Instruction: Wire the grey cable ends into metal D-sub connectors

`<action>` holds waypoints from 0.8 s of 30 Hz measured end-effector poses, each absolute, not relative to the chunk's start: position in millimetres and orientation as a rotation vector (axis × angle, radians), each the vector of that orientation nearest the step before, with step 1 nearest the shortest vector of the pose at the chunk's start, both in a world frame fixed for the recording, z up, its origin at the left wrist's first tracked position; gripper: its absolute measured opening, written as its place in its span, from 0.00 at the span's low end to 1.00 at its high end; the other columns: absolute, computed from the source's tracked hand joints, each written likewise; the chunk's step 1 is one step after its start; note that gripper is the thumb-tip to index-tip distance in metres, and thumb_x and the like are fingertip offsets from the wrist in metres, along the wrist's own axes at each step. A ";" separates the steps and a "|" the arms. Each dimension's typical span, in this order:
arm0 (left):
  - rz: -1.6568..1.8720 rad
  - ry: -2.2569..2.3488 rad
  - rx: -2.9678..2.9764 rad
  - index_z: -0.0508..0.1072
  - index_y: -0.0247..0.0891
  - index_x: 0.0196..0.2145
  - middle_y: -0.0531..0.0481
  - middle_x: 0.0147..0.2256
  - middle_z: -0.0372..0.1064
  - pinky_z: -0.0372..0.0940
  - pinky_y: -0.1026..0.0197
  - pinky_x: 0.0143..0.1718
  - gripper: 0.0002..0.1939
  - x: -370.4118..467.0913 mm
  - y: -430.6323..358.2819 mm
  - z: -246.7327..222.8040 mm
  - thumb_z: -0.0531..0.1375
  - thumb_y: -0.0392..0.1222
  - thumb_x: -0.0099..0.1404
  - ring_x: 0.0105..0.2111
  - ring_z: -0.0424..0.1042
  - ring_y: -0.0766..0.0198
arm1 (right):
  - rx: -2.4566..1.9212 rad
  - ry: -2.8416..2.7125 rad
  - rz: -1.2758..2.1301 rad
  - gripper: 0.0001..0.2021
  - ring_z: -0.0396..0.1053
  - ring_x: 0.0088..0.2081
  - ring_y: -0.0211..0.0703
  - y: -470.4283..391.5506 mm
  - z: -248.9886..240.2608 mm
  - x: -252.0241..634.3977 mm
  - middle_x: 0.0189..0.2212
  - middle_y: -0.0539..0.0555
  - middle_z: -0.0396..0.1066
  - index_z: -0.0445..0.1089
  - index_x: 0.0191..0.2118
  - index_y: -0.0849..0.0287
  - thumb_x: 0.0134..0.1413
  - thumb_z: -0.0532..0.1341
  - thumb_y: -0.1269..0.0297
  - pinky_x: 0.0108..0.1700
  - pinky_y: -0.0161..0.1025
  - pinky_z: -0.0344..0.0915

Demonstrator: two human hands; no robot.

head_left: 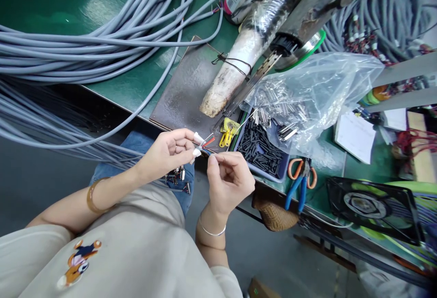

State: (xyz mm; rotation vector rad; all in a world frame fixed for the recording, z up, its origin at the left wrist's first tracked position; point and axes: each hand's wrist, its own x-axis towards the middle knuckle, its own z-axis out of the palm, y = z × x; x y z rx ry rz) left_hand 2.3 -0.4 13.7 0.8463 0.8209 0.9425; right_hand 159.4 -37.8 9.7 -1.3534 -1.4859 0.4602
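Note:
My left hand (pixel 174 150) is closed in a pinch on the stripped end of a cable, and white coverings sit on its thumb and fingertip. Thin coloured wires (pixel 209 142), red, blue and bare or white ones, fan out from that pinch towards the right. Close beside them, my right hand (pixel 230 177) has its thumb and forefinger pressed together near the wire tips. Whatever lies between those fingers is too small to make out. Several connectors with wires (pixel 180 179) rest on the lap below my left hand.
Grey cables (pixel 112 45) sprawl across the bench's left side. A foil-wrapped duct (pixel 235 66) hangs over a dark board (pixel 184 84). Rightward are yellow clips (pixel 228 132), a bin of black sleeves (pixel 261 150), a plastic bag of connectors (pixel 321 88), cutters (pixel 300 184) and a fan (pixel 372 207).

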 end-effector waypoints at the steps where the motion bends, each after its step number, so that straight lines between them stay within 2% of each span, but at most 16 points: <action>1: 0.917 0.811 0.834 0.73 0.33 0.39 0.58 0.22 0.66 0.53 0.73 0.17 0.11 2.1 0.9 13.9 0.68 0.37 0.58 0.19 0.59 0.77 | -1.347 -1.501 0.443 0.03 0.51 0.21 0.28 -38.5 9.3 159.5 0.28 0.45 0.69 0.73 0.35 0.56 0.60 0.66 0.70 0.22 0.33 0.49; 6: 0.852 0.740 0.773 0.71 0.34 0.33 0.57 0.23 0.68 0.53 0.71 0.16 0.10 4.4 3.3 12.9 0.68 0.42 0.60 0.16 0.60 0.76 | -1.324 -1.612 0.348 0.03 0.59 0.23 0.30 -39.0 5.1 161.3 0.29 0.46 0.72 0.73 0.37 0.55 0.61 0.65 0.70 0.23 0.32 0.54; 12: 0.982 0.747 0.734 0.67 0.35 0.27 0.61 0.20 0.59 0.50 0.73 0.19 0.10 9.3 1.0 17.4 0.67 0.34 0.57 0.19 0.53 0.78 | -1.366 -1.382 0.130 0.07 0.65 0.21 0.31 -38.7 4.0 167.6 0.23 0.45 0.68 0.70 0.34 0.55 0.66 0.61 0.65 0.24 0.33 0.60; 15: 0.991 0.787 0.760 0.68 0.34 0.27 0.60 0.22 0.60 0.51 0.72 0.21 0.10 8.2 1.2 18.0 0.67 0.32 0.54 0.21 0.54 0.77 | -1.363 -1.502 0.136 0.06 0.63 0.19 0.31 -40.4 8.8 173.7 0.22 0.44 0.68 0.75 0.43 0.54 0.66 0.61 0.63 0.22 0.33 0.59; 18: 0.968 0.797 0.787 0.68 0.34 0.27 0.58 0.23 0.62 0.54 0.71 0.24 0.09 7.0 1.3 16.8 0.67 0.33 0.53 0.23 0.57 0.75 | -1.320 -1.818 0.075 0.13 0.60 0.19 0.31 -40.5 12.9 176.0 0.22 0.43 0.68 0.74 0.53 0.51 0.64 0.63 0.66 0.23 0.33 0.59; 20: 0.955 0.798 0.810 0.68 0.34 0.27 0.57 0.23 0.62 0.54 0.70 0.25 0.09 6.7 1.0 16.5 0.66 0.34 0.53 0.23 0.58 0.74 | -1.290 -1.944 0.045 0.13 0.61 0.20 0.30 -39.4 13.8 175.2 0.21 0.43 0.69 0.75 0.52 0.52 0.63 0.64 0.69 0.25 0.33 0.59; 24: 0.966 0.843 0.860 0.67 0.34 0.26 0.57 0.23 0.62 0.54 0.69 0.25 0.07 5.7 0.3 17.3 0.64 0.36 0.56 0.23 0.57 0.74 | -1.259 -1.877 0.083 0.03 0.62 0.20 0.31 -40.4 12.9 172.5 0.20 0.44 0.68 0.76 0.41 0.54 0.63 0.65 0.67 0.24 0.34 0.59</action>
